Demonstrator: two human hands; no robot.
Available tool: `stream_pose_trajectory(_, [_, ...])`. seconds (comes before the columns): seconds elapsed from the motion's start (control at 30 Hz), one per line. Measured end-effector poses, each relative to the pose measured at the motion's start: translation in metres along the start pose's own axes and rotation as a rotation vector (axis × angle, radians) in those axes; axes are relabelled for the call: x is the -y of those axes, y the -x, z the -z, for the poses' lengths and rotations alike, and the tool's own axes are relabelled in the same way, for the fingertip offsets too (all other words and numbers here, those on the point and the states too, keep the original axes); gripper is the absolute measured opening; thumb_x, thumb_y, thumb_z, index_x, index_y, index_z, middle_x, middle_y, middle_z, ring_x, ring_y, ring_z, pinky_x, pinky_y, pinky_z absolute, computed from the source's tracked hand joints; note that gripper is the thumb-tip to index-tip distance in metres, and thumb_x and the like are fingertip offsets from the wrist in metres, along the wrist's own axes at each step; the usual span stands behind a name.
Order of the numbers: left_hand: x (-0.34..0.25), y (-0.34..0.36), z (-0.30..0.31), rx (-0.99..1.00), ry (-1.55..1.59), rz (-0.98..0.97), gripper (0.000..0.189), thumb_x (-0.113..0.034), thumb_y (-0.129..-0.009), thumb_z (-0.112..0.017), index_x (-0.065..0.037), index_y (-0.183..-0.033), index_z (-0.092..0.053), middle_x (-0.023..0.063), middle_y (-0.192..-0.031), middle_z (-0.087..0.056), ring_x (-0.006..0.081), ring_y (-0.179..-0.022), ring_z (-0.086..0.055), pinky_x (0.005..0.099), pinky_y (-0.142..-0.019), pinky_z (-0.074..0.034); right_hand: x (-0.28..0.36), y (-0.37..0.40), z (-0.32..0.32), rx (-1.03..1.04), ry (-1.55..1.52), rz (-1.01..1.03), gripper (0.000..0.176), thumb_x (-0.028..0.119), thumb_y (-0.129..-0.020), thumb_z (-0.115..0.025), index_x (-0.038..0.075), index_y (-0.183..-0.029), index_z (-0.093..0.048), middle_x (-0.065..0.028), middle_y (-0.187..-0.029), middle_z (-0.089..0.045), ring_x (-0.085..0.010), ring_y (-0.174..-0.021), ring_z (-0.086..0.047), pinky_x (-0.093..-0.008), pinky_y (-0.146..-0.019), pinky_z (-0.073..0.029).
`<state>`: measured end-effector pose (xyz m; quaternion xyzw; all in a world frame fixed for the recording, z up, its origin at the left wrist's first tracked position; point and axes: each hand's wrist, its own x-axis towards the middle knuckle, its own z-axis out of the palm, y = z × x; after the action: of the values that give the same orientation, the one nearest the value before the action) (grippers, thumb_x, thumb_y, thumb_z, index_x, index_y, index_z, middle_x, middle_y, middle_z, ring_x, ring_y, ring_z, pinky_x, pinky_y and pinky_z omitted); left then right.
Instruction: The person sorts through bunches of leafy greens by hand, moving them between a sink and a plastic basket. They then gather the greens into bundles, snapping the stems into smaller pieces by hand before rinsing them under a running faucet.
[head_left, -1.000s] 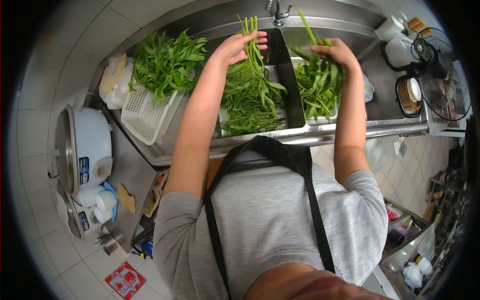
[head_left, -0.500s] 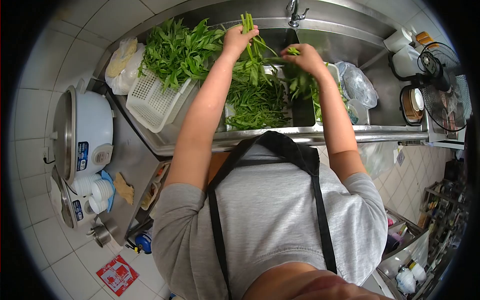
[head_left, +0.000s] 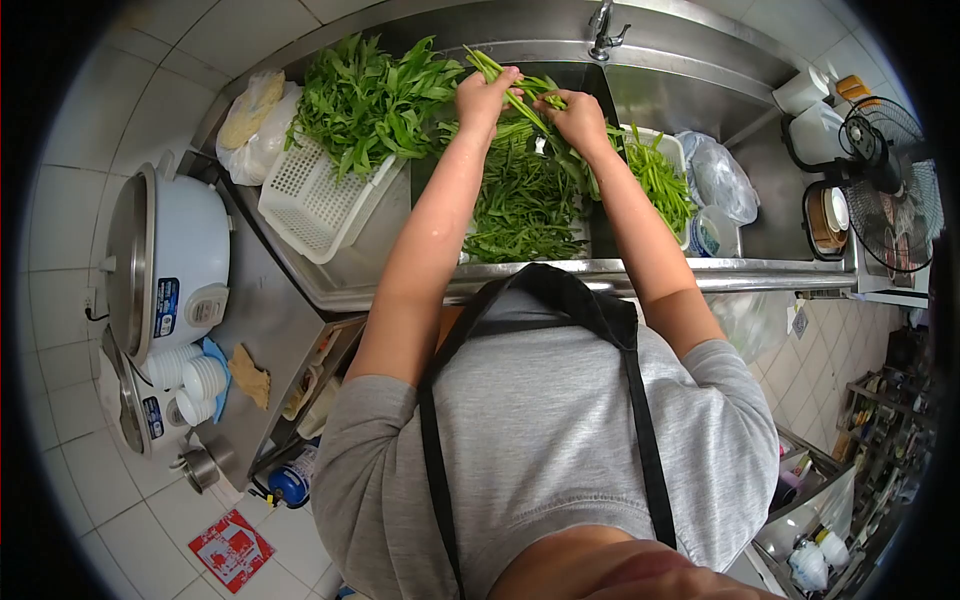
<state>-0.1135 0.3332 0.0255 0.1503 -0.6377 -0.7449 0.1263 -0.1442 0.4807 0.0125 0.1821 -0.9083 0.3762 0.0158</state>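
Note:
My left hand [head_left: 487,98] is closed around a small bunch of leafy green stalks [head_left: 482,62], their pale cut ends pointing up and away. Close beside it, my right hand [head_left: 578,122] pinches green stems of the same bunch. Both hands are over the steel sink, above a mass of loose leafy greens [head_left: 525,205] lying in the basin. To the left, a heap of long-leaved greens [head_left: 370,105] rests on a white perforated basket [head_left: 315,205]. Right of my right forearm, a white container [head_left: 672,150] holds light green stems [head_left: 655,185].
A faucet [head_left: 603,35] stands behind the sink. Plastic bags [head_left: 722,180] and a small tub [head_left: 712,232] sit at the right, near a black fan [head_left: 885,180]. On the left are a white bag [head_left: 262,140] and a large rice cooker [head_left: 185,265].
My right hand has moved left, to the bunch beside my left hand, uncovering the light stems in the right container. The stalks in my left hand have tilted leftward.

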Motion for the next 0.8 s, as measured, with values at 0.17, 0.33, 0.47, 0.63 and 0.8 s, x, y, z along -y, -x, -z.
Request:
stream_pose_trajectory(0.17, [0.008, -0.005, 0.008, 0.054, 0.223, 0.126, 0.023, -0.019, -0.082, -0.058, -0.002, -0.098, -0.054, 0.0107, -0.095, -0.061, 0.0203, -0.083, -0.060, 0.0302, -0.074, -0.050, -0.026, -0.013, -0.013, 0.052, -0.421, 0.018, 0.020, 0.024, -0.072, -0.065, 0.007, -0.084, -0.067, -0.0093, -0.069, -0.063, -0.0165, -0.063, -0.058, -0.0290, -0.061, -0.043])
stream_pose_trajectory(0.33, [0.032, 0.000, -0.001, -0.009, 0.368, 0.207, 0.022, -0.016, -0.082, -0.059, -0.001, -0.095, -0.051, 0.0129, -0.092, -0.058, 0.0244, -0.082, -0.059, 0.0339, -0.073, -0.052, -0.045, -0.018, -0.026, 0.101, -1.113, -0.282, 0.007, 0.010, -0.073, -0.061, 0.003, -0.074, -0.060, -0.0011, -0.062, -0.054, -0.0117, -0.056, -0.049, -0.0227, -0.055, -0.039])
stream_pose_trajectory(0.47, [0.045, 0.005, -0.011, -0.021, 0.365, 0.121, 0.022, -0.015, -0.082, -0.058, -0.001, -0.097, -0.052, 0.0117, -0.092, -0.059, 0.0210, -0.079, -0.059, 0.0316, -0.070, -0.052, -0.059, -0.018, -0.037, 0.186, -1.444, -0.526, 0.008, 0.010, -0.075, -0.058, 0.006, -0.069, -0.057, -0.0013, -0.060, -0.052, -0.0140, -0.055, -0.050, -0.0263, -0.054, -0.044])
stream_pose_trajectory(0.63, [0.048, 0.008, -0.015, 0.007, 0.349, 0.060, 0.018, -0.014, -0.084, -0.055, -0.001, -0.096, -0.052, 0.0104, -0.094, -0.060, 0.0181, -0.080, -0.059, 0.0293, -0.069, -0.052, -0.071, -0.019, -0.040, 0.091, -1.682, -0.793, 0.009, 0.011, -0.076, -0.057, 0.005, -0.069, -0.055, -0.0009, -0.058, -0.052, -0.0151, -0.053, -0.050, -0.0281, -0.054, -0.046])
stream_pose_trajectory(0.8, [0.026, 0.002, 0.019, -0.107, 0.340, -0.018, 0.019, -0.016, -0.086, -0.052, -0.002, -0.099, -0.050, 0.0121, -0.100, -0.058, 0.0202, -0.086, -0.059, 0.0306, -0.070, -0.051, -0.128, -0.028, -0.018, -0.147, -1.696, -0.666, 0.011, 0.014, -0.077, -0.061, 0.005, -0.083, -0.060, 0.0002, -0.060, -0.052, -0.0127, -0.055, -0.049, -0.0270, -0.057, -0.045])
